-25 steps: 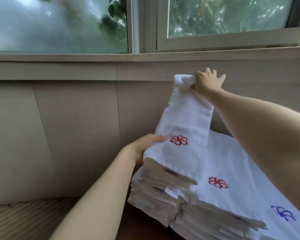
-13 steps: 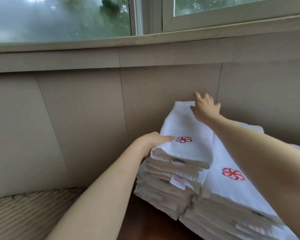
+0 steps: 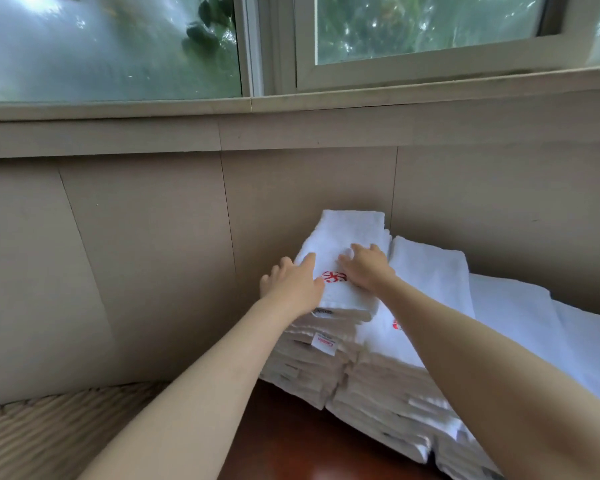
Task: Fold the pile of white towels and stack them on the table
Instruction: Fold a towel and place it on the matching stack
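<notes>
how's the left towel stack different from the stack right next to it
The left stack has both hands pressing flat on its top towel; the neighbouring stack is untouched. The left stack's red emblem shows between the hands; the neighbour's is mostly hidden by the right arm. Both hold folded white towels.

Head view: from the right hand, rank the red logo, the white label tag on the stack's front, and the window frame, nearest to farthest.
1. Red logo: on the top towel, right beside the right hand, on its left.
2. White label tag: lower, on the front edge of the left stack.
3. Window frame: far above, past the wall panel.
</notes>
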